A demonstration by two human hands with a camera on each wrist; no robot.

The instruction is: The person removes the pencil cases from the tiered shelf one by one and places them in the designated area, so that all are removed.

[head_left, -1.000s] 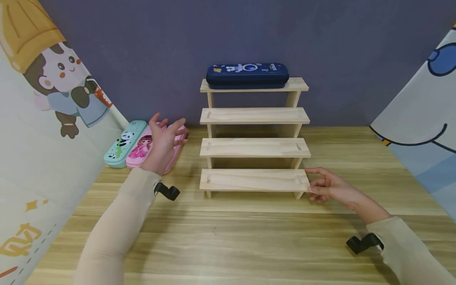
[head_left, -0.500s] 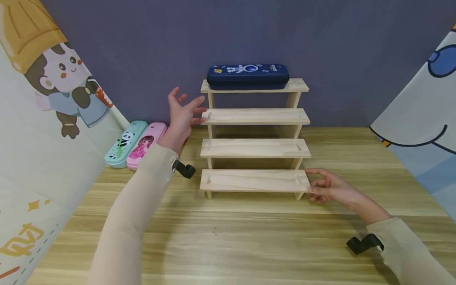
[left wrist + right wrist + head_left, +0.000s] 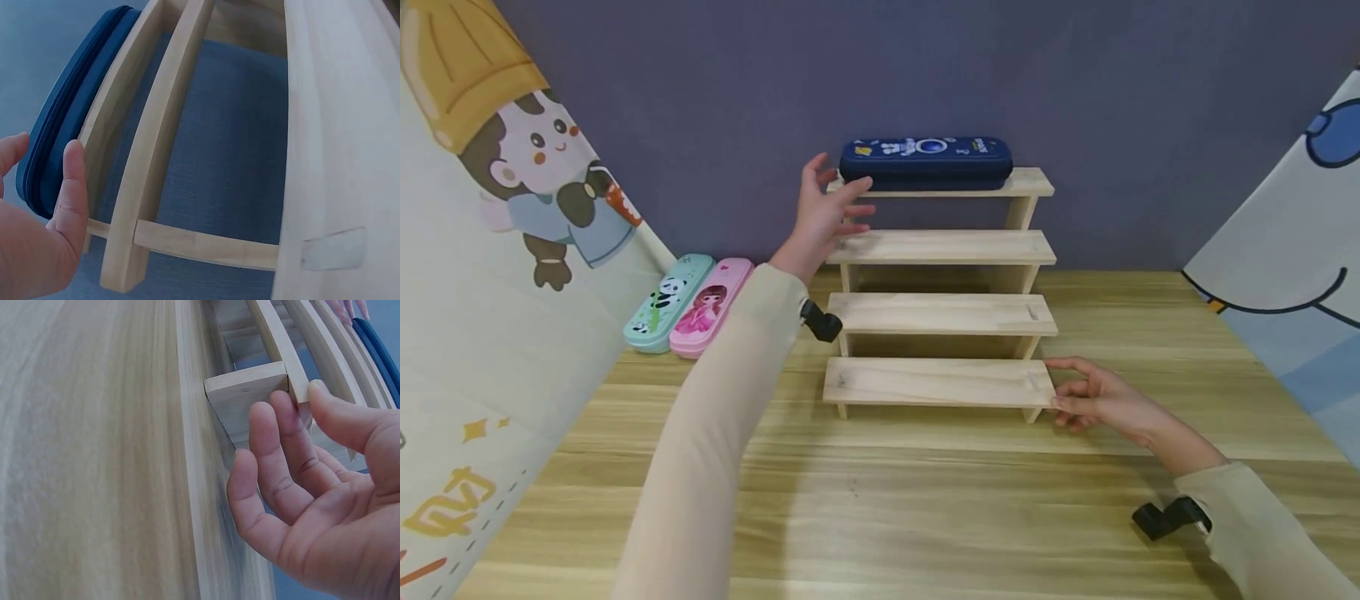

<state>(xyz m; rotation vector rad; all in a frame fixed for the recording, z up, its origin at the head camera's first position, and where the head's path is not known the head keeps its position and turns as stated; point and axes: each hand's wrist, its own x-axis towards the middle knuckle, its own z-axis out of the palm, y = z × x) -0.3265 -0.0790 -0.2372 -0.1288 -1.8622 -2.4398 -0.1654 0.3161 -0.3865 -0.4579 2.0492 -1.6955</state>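
Observation:
A four-tier wooden display shelf (image 3: 940, 315) stands against the wall in the head view. On its top tier lies a navy zip pencil case (image 3: 925, 171) with a space print. My left hand (image 3: 829, 210), fingers spread, is at the left end of that case and holds nothing. In the left wrist view the thumb and a finger are held apart by the end of the navy case (image 3: 75, 106). At the lowest tier's right end, my right hand (image 3: 1097, 398) pinches the board's corner. The right wrist view has its thumb (image 3: 344, 419) above the board and fingers below.
A mint panda pencil case (image 3: 670, 304) and a pink pencil case (image 3: 711, 308) with a girl print lie on the wood-grain table (image 3: 925, 508) at the left. Behind the shelf rises a dark blue-grey wall (image 3: 1112, 125). Printed cartoon sheets (image 3: 535, 350) line both sides.
My left hand has moved right and upward, from over the pink cases to the navy case. Its forearm now covers the rightmost pink case. The right hand keeps its hold on the shelf.

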